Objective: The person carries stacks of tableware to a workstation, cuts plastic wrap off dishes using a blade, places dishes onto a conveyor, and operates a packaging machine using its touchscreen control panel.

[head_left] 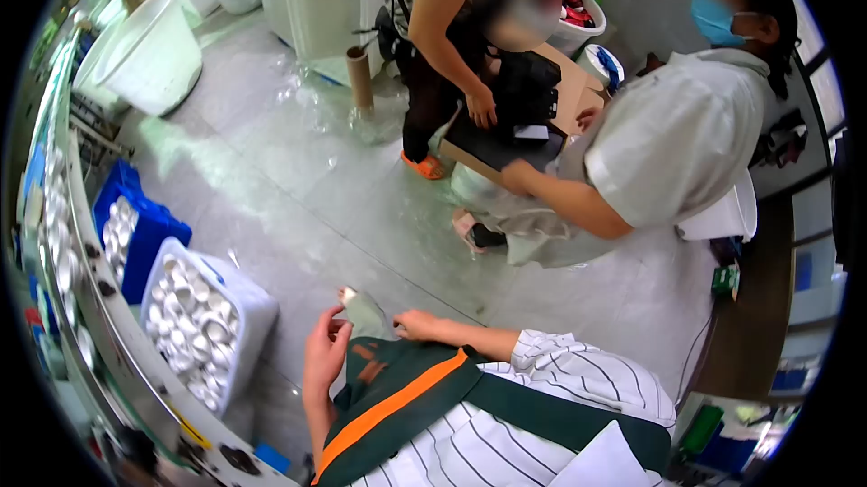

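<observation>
My left hand (327, 350) is raised beside the dark green apron (397, 379) with the orange stripe, at the bottom middle. Its fingers are bent but apart, and nothing shows in them. At the apron's upper edge is my right hand (417, 324), its fingers curled together. Whether it grips anything small is hidden. Between the two hands, a grey trouser leg (366, 314) shows on the floor below. The bin nearest my left hand is a white plastic crate (257, 302) full of small silvery-white round parts.
A blue crate (135, 288) with similar parts stands by the curved conveyor edge (117, 352) at left. Ahead, two people handle a cardboard box (470, 155) with dark items. White tubs (158, 58) and a cardboard tube (359, 81) stand farther back.
</observation>
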Demonstrator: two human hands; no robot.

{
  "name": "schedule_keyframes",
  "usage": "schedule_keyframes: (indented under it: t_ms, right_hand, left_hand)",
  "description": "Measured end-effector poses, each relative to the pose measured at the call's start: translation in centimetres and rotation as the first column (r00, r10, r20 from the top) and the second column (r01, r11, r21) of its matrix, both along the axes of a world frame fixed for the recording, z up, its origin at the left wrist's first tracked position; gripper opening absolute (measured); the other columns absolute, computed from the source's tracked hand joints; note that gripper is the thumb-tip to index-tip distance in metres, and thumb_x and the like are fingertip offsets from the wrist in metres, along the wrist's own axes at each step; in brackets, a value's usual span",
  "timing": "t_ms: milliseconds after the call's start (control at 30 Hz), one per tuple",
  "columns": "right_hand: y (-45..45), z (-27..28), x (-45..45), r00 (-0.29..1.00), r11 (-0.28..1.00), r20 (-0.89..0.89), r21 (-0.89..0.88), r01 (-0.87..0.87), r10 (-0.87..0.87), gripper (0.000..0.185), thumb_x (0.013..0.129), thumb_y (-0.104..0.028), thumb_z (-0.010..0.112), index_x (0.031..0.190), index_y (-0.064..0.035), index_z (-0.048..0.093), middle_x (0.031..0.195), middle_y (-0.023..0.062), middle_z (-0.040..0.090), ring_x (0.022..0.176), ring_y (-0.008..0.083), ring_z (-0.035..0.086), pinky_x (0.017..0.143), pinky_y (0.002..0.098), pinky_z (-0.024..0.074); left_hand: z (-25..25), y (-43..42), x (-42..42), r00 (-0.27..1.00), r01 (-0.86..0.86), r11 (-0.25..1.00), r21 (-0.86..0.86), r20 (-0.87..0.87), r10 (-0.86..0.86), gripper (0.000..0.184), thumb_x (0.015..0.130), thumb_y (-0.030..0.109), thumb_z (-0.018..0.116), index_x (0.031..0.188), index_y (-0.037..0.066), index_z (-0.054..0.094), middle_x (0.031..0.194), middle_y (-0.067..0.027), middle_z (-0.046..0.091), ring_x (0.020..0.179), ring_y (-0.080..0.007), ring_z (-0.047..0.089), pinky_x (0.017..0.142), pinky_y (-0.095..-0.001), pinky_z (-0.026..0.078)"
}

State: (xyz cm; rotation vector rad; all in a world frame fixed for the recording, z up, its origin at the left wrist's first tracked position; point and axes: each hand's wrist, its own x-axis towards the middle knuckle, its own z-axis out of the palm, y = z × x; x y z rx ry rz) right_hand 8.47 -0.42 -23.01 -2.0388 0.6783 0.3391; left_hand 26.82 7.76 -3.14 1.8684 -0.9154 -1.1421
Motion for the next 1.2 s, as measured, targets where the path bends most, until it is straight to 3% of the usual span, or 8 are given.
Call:
schedule_keyframes:
  t_ms: [300, 400, 567, 700, 733, 867, 1067, 1200]
  right_hand:
    - [-11.5, 3.6, 21.3, 0.892, 0.915, 0.220, 0.006, 0.403, -0.395, 0.027, 0.080, -0.026, 0.055, 0.099, -0.0062, 0.057, 0.091, 0.0162, 0.061, 0.089, 0.0340, 0.056, 0.075, 0.0422, 0.0453]
    - [-15.8, 4.5, 25.2, 0.845, 0.869, 0.243, -0.019, 0.495, -0.476, 0.026, 0.079, -0.025, 0.055, 0.099, -0.0071, 0.057, 0.091, 0.0169, 0.061, 0.085, 0.0348, 0.057, 0.073, 0.0427, 0.0456]
    - [-21.1, 1.6, 32.1, 0.866, 0.870, 0.090, -0.007, 0.494, -0.491, 0.023, 0.077, -0.023, 0.053, 0.089, -0.0038, 0.058, 0.091, 0.0182, 0.060, 0.086, 0.0354, 0.057, 0.074, 0.0438, 0.0463]
    - [-26.5, 1.1, 38.6, 0.930, 0.929, 0.026, -0.035, 0.368, -0.367, 0.021, 0.075, -0.022, 0.053, 0.088, -0.0078, 0.060, 0.088, 0.0142, 0.062, 0.085, 0.0324, 0.058, 0.072, 0.0437, 0.0464]
    - [-27.3, 0.5, 40.1, 0.930, 0.928, -0.017, -0.067, 0.367, -0.368, 0.022, 0.074, -0.023, 0.054, 0.089, -0.0085, 0.060, 0.087, 0.0140, 0.062, 0.085, 0.0320, 0.059, 0.071, 0.0435, 0.0465]
    - [-29.2, 0.7, 42.1, 0.858, 0.855, 0.059, -0.072, 0.514, -0.511, 0.023, 0.074, -0.023, 0.054, 0.090, -0.0085, 0.061, 0.087, 0.0142, 0.063, 0.083, 0.0324, 0.059, 0.071, 0.0421, 0.0468]
    - [-23.8, -0.7, 38.8, 0.638, 0.643, -0.084, -0.050, 0.764, -0.765, 0.028, 0.075, -0.026, 0.051, 0.092, -0.0063, 0.062, 0.090, 0.0163, 0.062, 0.086, 0.0305, 0.060, 0.073, 0.0409, 0.0469]
    - [-18.4, -7.6, 36.1, 0.829, 0.843, -0.220, 0.050, 0.536, -0.514, 0.042, 0.077, -0.042, 0.053, 0.105, -0.0102, 0.062, 0.106, 0.0158, 0.060, 0.098, 0.0327, 0.056, 0.085, 0.0407, 0.0431]
  left_hand:
    - [2.3, -11.4, 23.3, 0.978, 0.051, 0.999, -0.003, 0.201, -0.049, 0.029, 0.084, 0.011, 0.053, 0.112, 0.003, 0.050, 0.082, -0.0099, 0.061, 0.072, -0.0144, 0.056, 0.066, -0.0271, 0.044]
    - [2.4, -15.8, 27.6, 0.995, 0.071, 0.997, -0.039, 0.068, -0.068, 0.030, 0.085, 0.011, 0.052, 0.113, 0.002, 0.049, 0.082, -0.0093, 0.061, 0.073, -0.0139, 0.055, 0.066, -0.0263, 0.044]
    - [0.5, -18.3, 36.0, 0.966, 0.209, 0.973, 0.102, 0.136, -0.221, 0.031, 0.083, 0.009, 0.053, 0.113, 0.002, 0.049, 0.078, -0.0083, 0.060, 0.070, -0.0125, 0.054, 0.063, -0.0250, 0.044]
    - [-1.4, -18.7, 42.6, 0.999, 0.031, 0.995, 0.097, -0.047, -0.027, 0.028, 0.082, 0.011, 0.054, 0.108, 0.000, 0.051, 0.076, -0.0098, 0.062, 0.070, -0.0143, 0.060, 0.061, -0.0249, 0.046]
    - [-5.4, -18.3, 45.9, 0.978, 0.168, 0.985, 0.028, 0.118, -0.170, 0.033, 0.087, 0.024, 0.052, 0.111, 0.000, 0.051, 0.078, -0.0098, 0.060, 0.068, -0.0148, 0.056, 0.060, -0.0266, 0.046]
    - [-3.6, -19.9, 47.3, 0.969, 0.217, 0.963, 0.160, 0.086, -0.233, 0.037, 0.087, 0.026, 0.055, 0.117, 0.005, 0.049, 0.086, -0.0123, 0.062, 0.078, -0.0174, 0.059, 0.067, -0.0273, 0.048]
    - [0.7, -24.6, 46.8, 0.867, 0.471, 0.882, -0.010, 0.190, -0.461, 0.028, 0.082, 0.014, 0.057, 0.104, -0.001, 0.053, 0.078, -0.0124, 0.063, 0.071, -0.0181, 0.061, 0.062, -0.0279, 0.048]
    - [2.7, -25.6, 46.2, 0.813, 0.580, 0.809, -0.098, 0.001, -0.582, 0.030, 0.088, 0.015, 0.050, 0.114, 0.000, 0.048, 0.097, -0.0128, 0.061, 0.089, -0.0190, 0.059, 0.078, -0.0286, 0.045]
